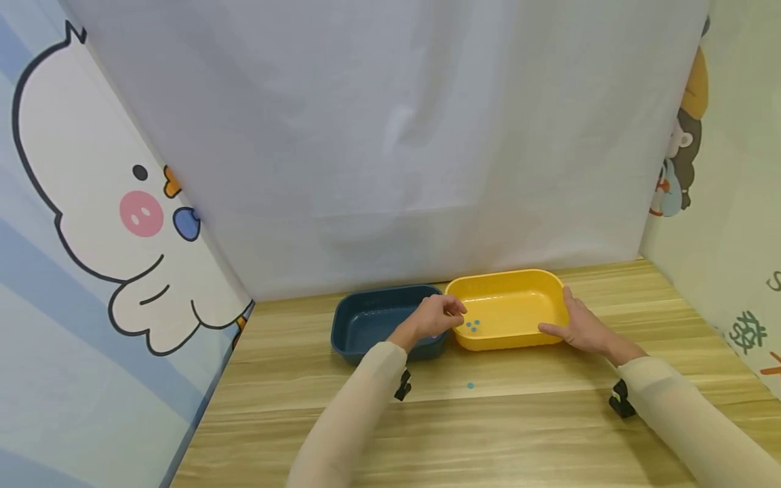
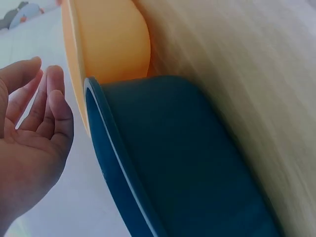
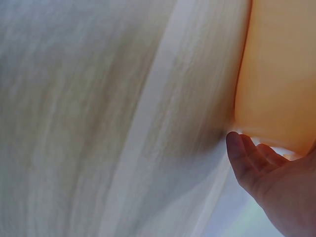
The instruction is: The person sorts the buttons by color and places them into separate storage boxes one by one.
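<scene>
My left hand (image 1: 434, 317) hovers over the neighbouring ends of a dark blue basin (image 1: 360, 349) and a yellow basin (image 1: 506, 342). Its fingers are loosely bent with the thumb close to them, and nothing shows between them in the left wrist view. Small blue pieces (image 1: 474, 329) lie on the yellow basin's floor near that hand. My right hand (image 1: 582, 329) holds the yellow basin's right end, thumb over the front rim and fingers along the outer wall. Beneath the left hand, a small pinkish piece (image 1: 435, 337) shows at the dark basin, partly covered.
One small blue piece (image 1: 470, 385) lies on the wood-grain table (image 1: 488, 434) in front of the basins. A pale grey sheet (image 1: 390, 169) hangs behind them. Printed panels stand at both sides, the left one with a cartoon bird (image 1: 104, 190).
</scene>
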### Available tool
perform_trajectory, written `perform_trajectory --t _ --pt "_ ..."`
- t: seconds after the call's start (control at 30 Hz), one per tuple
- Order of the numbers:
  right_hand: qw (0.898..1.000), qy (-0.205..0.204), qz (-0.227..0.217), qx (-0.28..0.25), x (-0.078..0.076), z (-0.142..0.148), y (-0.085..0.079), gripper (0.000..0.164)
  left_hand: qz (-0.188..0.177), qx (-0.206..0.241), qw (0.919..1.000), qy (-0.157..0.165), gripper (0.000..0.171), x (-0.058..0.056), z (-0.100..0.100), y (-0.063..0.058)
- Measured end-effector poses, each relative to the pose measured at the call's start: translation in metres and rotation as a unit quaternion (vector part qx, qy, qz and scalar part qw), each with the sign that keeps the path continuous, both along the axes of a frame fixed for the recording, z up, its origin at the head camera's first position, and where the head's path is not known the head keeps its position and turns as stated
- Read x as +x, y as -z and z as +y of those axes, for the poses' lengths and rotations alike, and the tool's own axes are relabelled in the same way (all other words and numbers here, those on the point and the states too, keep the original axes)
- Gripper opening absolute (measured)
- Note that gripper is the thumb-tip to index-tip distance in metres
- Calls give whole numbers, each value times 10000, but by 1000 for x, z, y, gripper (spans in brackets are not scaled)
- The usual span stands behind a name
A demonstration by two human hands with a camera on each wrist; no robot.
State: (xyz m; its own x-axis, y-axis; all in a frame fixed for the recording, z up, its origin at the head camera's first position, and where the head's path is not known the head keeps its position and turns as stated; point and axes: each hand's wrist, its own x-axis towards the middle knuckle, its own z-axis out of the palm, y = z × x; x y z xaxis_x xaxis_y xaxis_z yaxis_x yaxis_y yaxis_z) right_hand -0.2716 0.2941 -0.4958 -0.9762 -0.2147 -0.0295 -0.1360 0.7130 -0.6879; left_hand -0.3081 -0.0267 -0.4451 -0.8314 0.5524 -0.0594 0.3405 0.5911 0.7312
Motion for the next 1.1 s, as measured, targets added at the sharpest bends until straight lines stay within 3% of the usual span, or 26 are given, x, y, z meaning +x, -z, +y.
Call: perform_trajectory --t 0.2,0.53,0.87,1.1 --pt "10000 -5 -24 -24 0 0 -1 111 179 -135 9987 452 19 13 -2 1" --pt "10000 -15 -41 -48 1 -1 -1 111 88 -138 9952 966 12 34 -5 7" --pt "10000 -34 -68 -43 1 -1 -2 110 175 -317 9895 1400 15 40 -7 18" --pt "10000 -39 -57 -65 1 -1 -3 110 -45 -601 9861 1546 14 45 -6 29"
